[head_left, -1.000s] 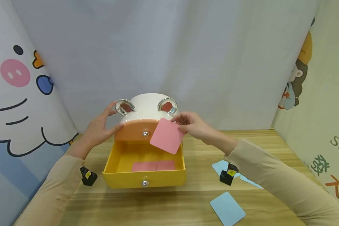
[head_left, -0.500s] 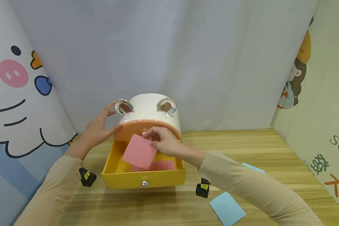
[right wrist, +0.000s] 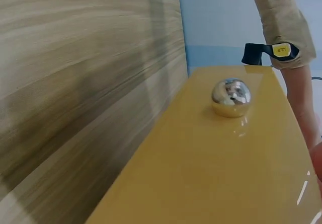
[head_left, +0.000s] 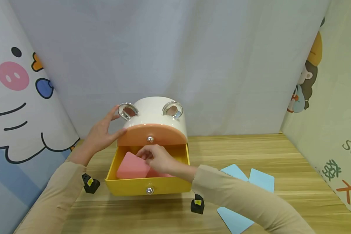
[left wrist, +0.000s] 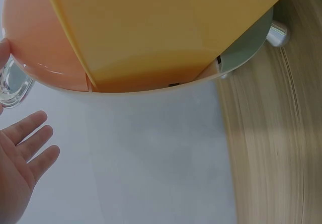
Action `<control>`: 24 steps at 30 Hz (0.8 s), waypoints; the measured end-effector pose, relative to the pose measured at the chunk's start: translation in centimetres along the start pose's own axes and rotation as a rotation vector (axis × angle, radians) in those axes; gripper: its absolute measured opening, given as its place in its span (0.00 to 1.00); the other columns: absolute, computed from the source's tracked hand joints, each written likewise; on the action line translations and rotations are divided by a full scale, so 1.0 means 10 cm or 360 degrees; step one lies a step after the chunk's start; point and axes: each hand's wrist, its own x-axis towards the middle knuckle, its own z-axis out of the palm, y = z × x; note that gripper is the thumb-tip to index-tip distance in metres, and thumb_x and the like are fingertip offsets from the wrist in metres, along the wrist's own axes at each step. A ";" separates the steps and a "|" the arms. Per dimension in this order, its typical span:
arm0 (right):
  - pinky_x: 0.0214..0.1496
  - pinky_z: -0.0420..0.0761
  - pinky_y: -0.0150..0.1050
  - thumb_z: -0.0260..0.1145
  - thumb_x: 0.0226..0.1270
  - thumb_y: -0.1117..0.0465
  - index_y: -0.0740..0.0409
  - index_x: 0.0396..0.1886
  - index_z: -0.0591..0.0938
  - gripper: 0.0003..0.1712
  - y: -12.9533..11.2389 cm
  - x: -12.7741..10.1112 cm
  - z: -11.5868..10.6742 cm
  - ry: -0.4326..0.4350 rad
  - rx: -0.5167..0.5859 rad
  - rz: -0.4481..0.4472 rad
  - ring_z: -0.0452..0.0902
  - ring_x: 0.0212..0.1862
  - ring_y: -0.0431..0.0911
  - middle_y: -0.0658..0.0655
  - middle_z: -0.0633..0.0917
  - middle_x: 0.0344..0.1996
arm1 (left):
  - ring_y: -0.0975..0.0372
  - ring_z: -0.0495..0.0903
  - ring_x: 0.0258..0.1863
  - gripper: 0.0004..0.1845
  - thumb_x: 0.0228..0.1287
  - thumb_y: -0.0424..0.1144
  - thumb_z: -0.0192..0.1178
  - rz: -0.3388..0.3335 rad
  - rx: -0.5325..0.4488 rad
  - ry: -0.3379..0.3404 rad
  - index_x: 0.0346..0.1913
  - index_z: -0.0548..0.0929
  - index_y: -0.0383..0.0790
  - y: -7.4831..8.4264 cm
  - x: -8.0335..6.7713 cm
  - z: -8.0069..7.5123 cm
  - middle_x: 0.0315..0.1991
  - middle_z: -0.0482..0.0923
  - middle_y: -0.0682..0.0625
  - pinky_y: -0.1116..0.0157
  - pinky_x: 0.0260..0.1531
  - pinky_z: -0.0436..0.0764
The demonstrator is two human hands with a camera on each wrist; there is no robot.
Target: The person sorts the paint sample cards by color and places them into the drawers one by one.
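Note:
In the head view, a white desktop box with silver ring ears has an orange upper drawer pushed in and a yellow lower drawer pulled out. My right hand reaches into the yellow drawer and pinches a pink square card by its right edge. The card leans low inside, over more pink paper on the drawer floor. My left hand touches the box's left side, thumb at the orange front. In the left wrist view its other fingers spread straight.
Several light blue cards lie on the wooden table to the right, partly under the right sleeve. A silver knob sticks out from the yellow drawer front in the right wrist view. A pale curtain hangs behind.
My right hand has moved left and down with the pink card, from beside the orange front into the yellow drawer. My left hand has stayed at the box.

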 end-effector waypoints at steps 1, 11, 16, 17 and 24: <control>0.36 0.74 0.25 0.54 0.55 0.80 0.65 0.39 0.82 0.16 0.01 0.01 0.02 -0.0010 -0.0004 0.0013 0.74 0.33 0.41 0.54 0.80 0.30 | 0.40 0.61 0.60 0.44 0.61 0.54 0.55 0.0000 -0.0001 0.0000 0.72 0.41 0.49 0.00 0.00 0.00 0.61 0.65 0.35 0.38 0.54 0.60; 0.37 0.76 0.25 0.53 0.55 0.81 0.65 0.39 0.83 0.17 0.09 0.09 0.09 -0.0059 -0.0023 0.0111 0.76 0.33 0.41 0.55 0.83 0.33 | 0.40 0.61 0.60 0.44 0.61 0.53 0.55 -0.0004 -0.0011 0.0000 0.72 0.41 0.48 0.01 0.00 0.00 0.61 0.65 0.35 0.38 0.55 0.59; 0.40 0.77 0.26 0.53 0.56 0.80 0.65 0.40 0.83 0.17 0.11 0.11 0.08 -0.0096 -0.0035 0.0121 0.79 0.38 0.43 0.56 0.84 0.37 | 0.40 0.61 0.60 0.44 0.61 0.53 0.55 -0.0005 -0.0009 0.0002 0.72 0.41 0.49 0.00 0.01 0.01 0.61 0.65 0.35 0.38 0.55 0.59; 0.41 0.77 0.27 0.54 0.56 0.79 0.65 0.41 0.83 0.17 0.11 0.10 0.08 -0.0100 -0.0033 0.0116 0.79 0.39 0.43 0.56 0.84 0.37 | 0.40 0.61 0.60 0.44 0.61 0.53 0.55 -0.0007 -0.0008 0.0001 0.72 0.41 0.49 0.00 0.01 0.01 0.61 0.65 0.35 0.38 0.55 0.59; 0.43 0.76 0.27 0.59 0.58 0.75 0.67 0.44 0.80 0.13 0.11 0.08 0.01 -0.0101 0.0039 0.0032 0.78 0.40 0.44 0.61 0.83 0.40 | 0.39 0.61 0.60 0.44 0.61 0.54 0.55 -0.0027 -0.0014 -0.0018 0.72 0.41 0.49 0.02 0.00 -0.01 0.61 0.65 0.35 0.38 0.55 0.59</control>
